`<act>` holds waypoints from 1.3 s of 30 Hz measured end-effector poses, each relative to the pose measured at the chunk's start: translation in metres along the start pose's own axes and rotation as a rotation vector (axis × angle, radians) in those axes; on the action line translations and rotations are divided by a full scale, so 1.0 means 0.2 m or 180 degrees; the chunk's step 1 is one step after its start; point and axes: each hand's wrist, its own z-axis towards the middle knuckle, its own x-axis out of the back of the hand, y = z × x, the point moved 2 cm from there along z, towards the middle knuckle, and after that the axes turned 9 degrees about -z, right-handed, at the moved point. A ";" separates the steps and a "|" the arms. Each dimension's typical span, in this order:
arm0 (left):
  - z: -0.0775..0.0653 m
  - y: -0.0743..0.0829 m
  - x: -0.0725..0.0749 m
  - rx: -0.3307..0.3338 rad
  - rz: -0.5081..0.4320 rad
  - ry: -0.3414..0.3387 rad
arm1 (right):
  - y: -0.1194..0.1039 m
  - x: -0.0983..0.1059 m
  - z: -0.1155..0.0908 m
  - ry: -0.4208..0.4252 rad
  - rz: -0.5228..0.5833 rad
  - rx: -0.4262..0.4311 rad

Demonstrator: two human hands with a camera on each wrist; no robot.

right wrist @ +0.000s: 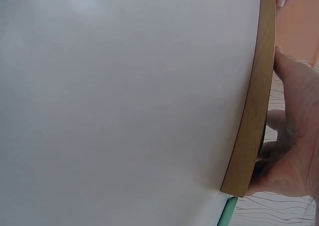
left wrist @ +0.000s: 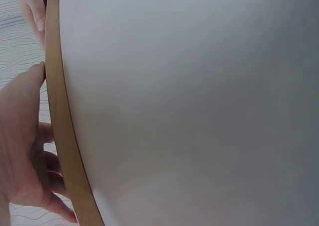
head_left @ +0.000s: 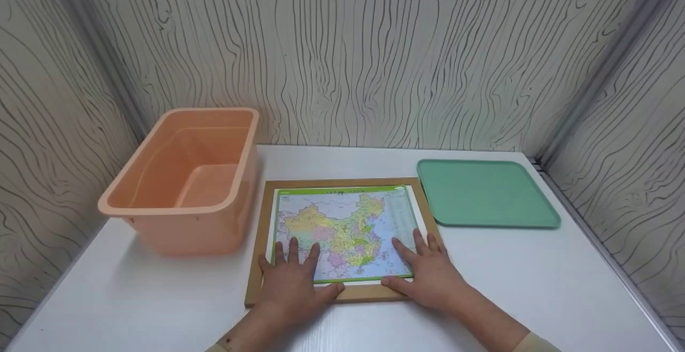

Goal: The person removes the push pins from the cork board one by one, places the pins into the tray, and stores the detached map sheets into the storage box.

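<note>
A map of China (head_left: 334, 234) with a green border lies within a brown wooden frame (head_left: 342, 183), flat on the white table. My left hand (head_left: 291, 280) rests on the lower left part with fingers spread over the map's edge and the thumb on the frame's near side. At the lower right, my right hand (head_left: 433, 277) lies likewise, fingers spread on the map and frame, thumb toward the middle. In both wrist views the near side of the wooden frame (left wrist: 62, 101) shows, with the fingers of each hand over it.
To the left stands a deep peach plastic bin (head_left: 182, 212), nothing seen inside it. A green tray (head_left: 487, 194) lies at the right, its left edge close against the frame's upper right corner. Patterned panels (head_left: 342, 58) wall the table's back and sides.
</note>
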 end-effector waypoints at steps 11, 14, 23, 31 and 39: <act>-0.01 0.02 -0.02 -0.0012 -0.0049 0.0008 | 0.01 -0.01 -0.02 -0.0077 0.0042 -0.0110; 0.00 0.02 -0.01 -0.0025 -0.0026 -0.0018 | 0.02 -0.01 -0.02 -0.0092 0.0058 -0.0132; 0.09 0.03 0.07 -0.0320 0.0158 0.0117 | 0.02 -0.01 -0.03 -0.0089 0.0082 -0.0083; 0.29 0.02 0.13 -0.0494 0.0264 0.0260 | 0.00 -0.01 -0.02 -0.0132 0.0066 -0.0121; 0.44 -0.03 0.12 -0.0721 0.0128 0.0208 | -0.02 0.00 -0.03 -0.0130 0.0072 -0.0124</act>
